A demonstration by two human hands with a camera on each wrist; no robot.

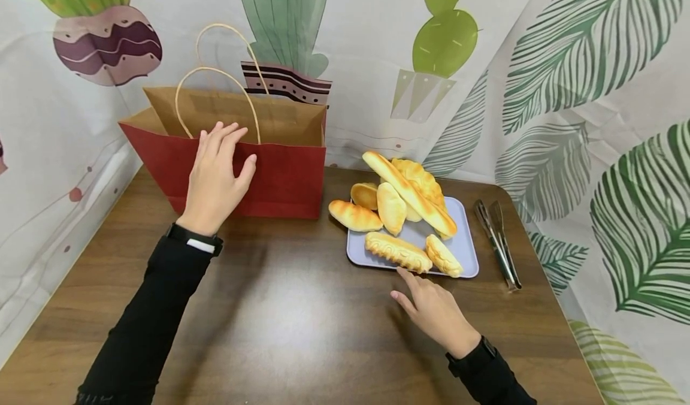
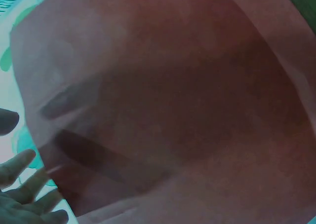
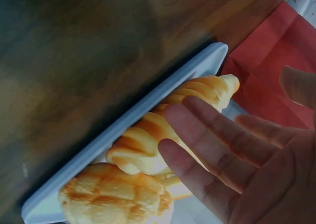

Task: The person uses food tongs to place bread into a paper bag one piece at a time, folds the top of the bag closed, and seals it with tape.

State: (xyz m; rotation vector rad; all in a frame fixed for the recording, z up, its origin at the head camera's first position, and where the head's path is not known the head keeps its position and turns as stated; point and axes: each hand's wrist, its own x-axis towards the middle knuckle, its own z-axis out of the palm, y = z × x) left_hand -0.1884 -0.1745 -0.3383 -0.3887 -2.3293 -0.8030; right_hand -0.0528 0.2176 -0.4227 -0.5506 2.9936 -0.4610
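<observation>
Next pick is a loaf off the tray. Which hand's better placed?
Right, I'd say. The right hand is empty, by the near edge of the tray, close to the front ridged loaf. The left hand is away at the red bag.

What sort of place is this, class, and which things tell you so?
Probably a staged indoor setup, perhaps a mock bakery counter: printed cloth behind, a tray of bread, and a bag.
</observation>
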